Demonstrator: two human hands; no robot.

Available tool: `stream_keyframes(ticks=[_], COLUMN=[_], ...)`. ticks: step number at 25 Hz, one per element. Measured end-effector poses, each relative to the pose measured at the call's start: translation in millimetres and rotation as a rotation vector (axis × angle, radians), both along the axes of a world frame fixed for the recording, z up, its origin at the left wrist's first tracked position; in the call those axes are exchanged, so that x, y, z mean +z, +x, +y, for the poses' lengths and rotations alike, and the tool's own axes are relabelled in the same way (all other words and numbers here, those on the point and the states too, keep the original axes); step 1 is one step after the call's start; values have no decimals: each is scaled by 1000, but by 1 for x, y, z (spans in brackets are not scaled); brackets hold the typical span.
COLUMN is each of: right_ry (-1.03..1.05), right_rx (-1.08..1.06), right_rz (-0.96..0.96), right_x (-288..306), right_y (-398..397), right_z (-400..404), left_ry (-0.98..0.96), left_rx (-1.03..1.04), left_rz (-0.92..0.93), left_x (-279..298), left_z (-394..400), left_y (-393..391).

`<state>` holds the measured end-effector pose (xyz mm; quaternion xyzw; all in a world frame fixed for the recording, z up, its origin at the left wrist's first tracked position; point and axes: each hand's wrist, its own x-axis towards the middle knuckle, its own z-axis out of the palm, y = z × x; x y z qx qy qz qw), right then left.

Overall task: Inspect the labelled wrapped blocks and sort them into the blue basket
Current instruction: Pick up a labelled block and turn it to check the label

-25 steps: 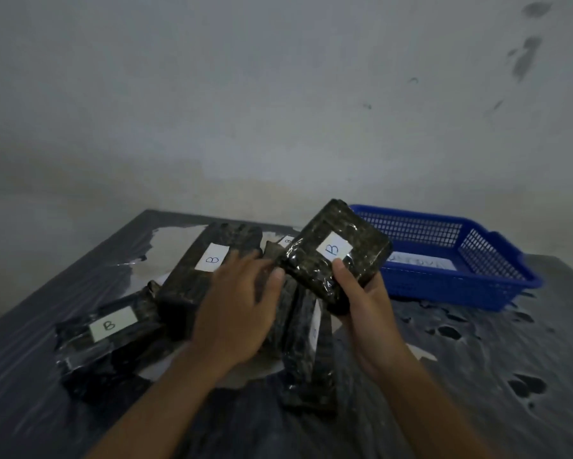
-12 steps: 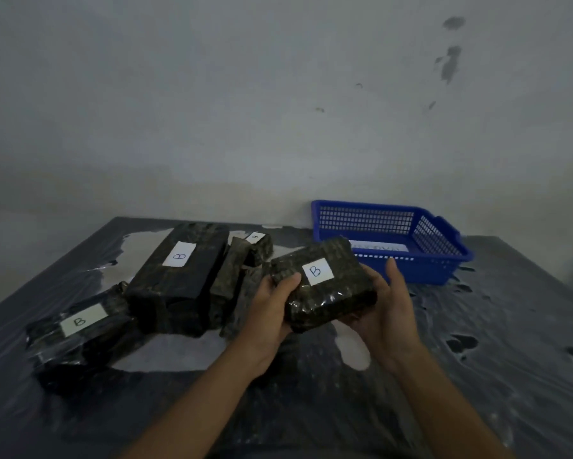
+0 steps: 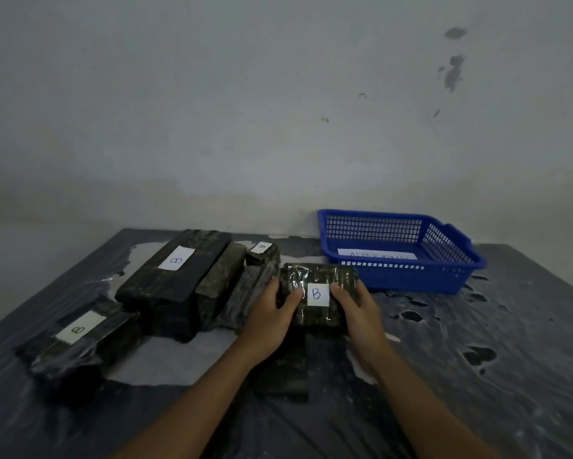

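Item held: one wrapped block (image 3: pixel 318 294), dark, in clear glossy film, carrying a white label (image 3: pixel 318 294) marked "B" on its upturned face; it sits level between both hands above the table (image 3: pixel 477 376). Left hand (image 3: pixel 271 321): fingers curled round the block's left end, thumb laid on top just left of the label. Right hand (image 3: pixel 361 313): fingers curled round the right end, thumb on top just right of the label. Beyond the right hand and a little to its right: blue basket (image 3: pixel 401 276), mesh-walled, standing on the table near the wall (image 3: pixel 278 111), a white slip of paper (image 3: pixel 376 255) lying on its floor, writing not legible; the held block is near the basket's front left corner but apart from it. To the left of the left hand: a large block (image 3: pixel 175 276) with a "B" label, lying flat; leaning against its right side an unlabelled-looking block (image 3: pixel 222 276), and another dark block (image 3: pixel 248 293) close against the left hand's knuckles. Beyond the left hand: a small block (image 3: pixel 262 253) with a white label on top. Far to the left of both hands and nearer the viewer: a loosely wrapped block (image 3: pixel 80 342), label "B" turned sideways. Directly beneath the wrists: one more dark block (image 3: pixel 281 369) flat on the table, no label seen. Table surface: dark plastic sheet, wrinkled, with pale patches showing through.
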<state>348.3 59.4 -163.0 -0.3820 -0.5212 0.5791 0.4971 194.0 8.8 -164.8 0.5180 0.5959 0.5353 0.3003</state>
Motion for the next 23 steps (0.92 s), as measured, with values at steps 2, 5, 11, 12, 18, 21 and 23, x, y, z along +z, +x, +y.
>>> stream_keyframes(ticks=[2,5,11,12,18,21,23], right_ry=[37,97,53,39,44,53,42], right_rx=[-8,4,55,52,7,-8,-18], right_rz=[-7,-7,87,100,49,29,34], right_x=[-11,-26,-27,-27,-29,-27,-25], right_y=[-8,-12,-10,-11,-14,-15,-16], right_z=[6,14,17,16,20,17,16], left_ry=[14,108,189,201,182,172,162], left_rx=[-10,-61,-129,-130,-80,-25,-14], left_rz=[-25,-50,-159,-165,-197,-136,-110], left_x=[-12,-28,-33,-33,-35,-36,-37], left_z=[5,9,16,15,18,19,20], left_y=[-7,-12,-15,-15,-14,-14,-15])
